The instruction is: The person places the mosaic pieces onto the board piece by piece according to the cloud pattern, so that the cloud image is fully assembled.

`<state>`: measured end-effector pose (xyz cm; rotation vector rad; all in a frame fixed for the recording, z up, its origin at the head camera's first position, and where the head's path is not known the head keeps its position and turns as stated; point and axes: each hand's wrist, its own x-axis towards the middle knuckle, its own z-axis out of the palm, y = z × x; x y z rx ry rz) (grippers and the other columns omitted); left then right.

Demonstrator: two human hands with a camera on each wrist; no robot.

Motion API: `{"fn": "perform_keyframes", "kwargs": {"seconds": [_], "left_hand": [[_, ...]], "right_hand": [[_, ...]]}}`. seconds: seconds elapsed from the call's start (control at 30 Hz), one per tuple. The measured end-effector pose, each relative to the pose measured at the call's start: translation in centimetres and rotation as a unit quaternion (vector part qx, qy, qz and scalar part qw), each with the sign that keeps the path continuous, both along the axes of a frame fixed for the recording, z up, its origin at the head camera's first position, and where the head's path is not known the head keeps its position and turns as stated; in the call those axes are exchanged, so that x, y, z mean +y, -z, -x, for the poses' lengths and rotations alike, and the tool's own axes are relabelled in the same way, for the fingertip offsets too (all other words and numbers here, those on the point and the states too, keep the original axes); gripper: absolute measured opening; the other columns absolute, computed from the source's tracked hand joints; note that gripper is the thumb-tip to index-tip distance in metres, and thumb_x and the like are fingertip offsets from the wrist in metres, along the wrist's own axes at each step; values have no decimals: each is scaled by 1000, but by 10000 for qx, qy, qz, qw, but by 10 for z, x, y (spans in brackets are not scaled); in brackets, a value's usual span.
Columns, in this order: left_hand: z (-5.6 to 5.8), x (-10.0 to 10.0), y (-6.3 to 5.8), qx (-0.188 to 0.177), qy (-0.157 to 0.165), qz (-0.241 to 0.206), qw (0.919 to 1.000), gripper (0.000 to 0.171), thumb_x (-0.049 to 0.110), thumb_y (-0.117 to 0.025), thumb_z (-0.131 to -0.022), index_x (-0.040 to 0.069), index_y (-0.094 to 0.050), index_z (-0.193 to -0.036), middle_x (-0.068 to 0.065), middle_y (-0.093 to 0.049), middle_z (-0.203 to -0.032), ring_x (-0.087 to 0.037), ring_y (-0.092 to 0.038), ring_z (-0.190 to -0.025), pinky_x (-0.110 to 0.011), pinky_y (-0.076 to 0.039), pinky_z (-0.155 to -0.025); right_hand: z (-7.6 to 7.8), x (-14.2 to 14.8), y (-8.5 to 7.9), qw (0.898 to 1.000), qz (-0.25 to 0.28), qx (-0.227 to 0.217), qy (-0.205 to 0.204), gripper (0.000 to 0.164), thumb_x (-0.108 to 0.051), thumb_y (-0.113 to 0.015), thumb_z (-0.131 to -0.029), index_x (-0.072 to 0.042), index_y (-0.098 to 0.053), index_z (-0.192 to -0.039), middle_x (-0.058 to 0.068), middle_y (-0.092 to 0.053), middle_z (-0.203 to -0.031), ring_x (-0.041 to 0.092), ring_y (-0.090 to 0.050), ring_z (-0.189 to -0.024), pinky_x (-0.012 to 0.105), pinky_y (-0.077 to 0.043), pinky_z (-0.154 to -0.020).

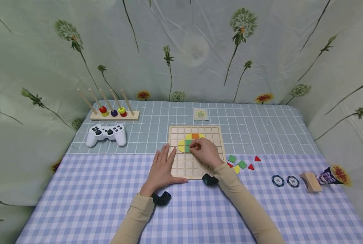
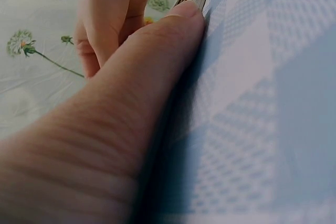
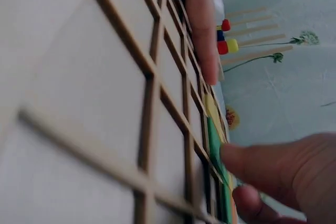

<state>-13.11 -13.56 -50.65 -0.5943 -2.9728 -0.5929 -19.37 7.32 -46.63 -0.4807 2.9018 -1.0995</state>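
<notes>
A wooden grid board [image 1: 181, 167] lies on the table, with yellow curved tiles [image 1: 181, 146], an orange square tile [image 1: 195, 136] and green square tiles [image 1: 188, 142] in its cells. My right hand [image 1: 206, 151] bends over the board, thumb and fingertips pinching at a green tile [image 3: 214, 137], which they partly cover. Along the board's left side spread the straight fingers of my left hand [image 1: 162, 169]. Its thumb [image 2: 163, 40] stretches along the front edge and touches the board.
Loose green [image 1: 242, 164], yellow and red tiles [image 1: 251, 167] lie right of the board. Farther right are two poker chips [image 1: 278, 181] and a wooden block [image 1: 311, 182]. A pattern card [image 1: 201, 114] lies behind; a game controller [image 1: 106, 134] and a peg-and-bead stand [image 1: 115, 116] stay left.
</notes>
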Motion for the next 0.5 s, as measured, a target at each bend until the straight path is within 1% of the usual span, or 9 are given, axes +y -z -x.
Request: {"fn": "perform_keyframes", "kwargs": {"seconds": [0.13, 0.2, 0.33, 0.5], "left_hand": [[1, 2, 1, -52, -2, 62, 10000, 125, 81, -63, -61, 9, -18, -153, -18, -4, -156, -29, 1, -143, -42, 4, -113], [1, 3, 1, -82, -11, 33, 10000, 126, 81, -63, -60, 9, -17, -153, -18, -4, -156, -28, 1, -143, -41, 5, -113], [1, 2, 1, -105, -9, -27, 9999, 126, 80, -64, -60, 10, -16, -153, -17, -5, -156, -28, 2, -143, -41, 5, -113], [1, 1, 1, -48, -25, -21, 10000, 126, 80, -65, -60, 10, -16, -153, -18, -6, -156, -28, 2, -143, -41, 5, -113]], "right_hand": [[-6, 17, -3, 9998, 181, 37, -62, 6, -19, -70, -85, -13, -73, -85, -6, -53, -68, 12, -47, -61, 28, -38, -54], [-8, 29, -4, 9998, 201, 69, -5, 8, -20, -70, -86, -13, -73, -86, -7, -53, -68, 12, -46, -60, 28, -37, -52], [-12, 57, -7, 9994, 137, 74, 295, 10, -22, -70, -86, -12, -73, -87, -6, -53, -65, 12, -44, -53, 27, -34, -47], [-14, 92, -8, 9981, 65, 77, 612, 13, -22, -72, -86, -10, -73, -87, -1, -55, -71, 14, -44, -49, 28, -33, -41]]}}
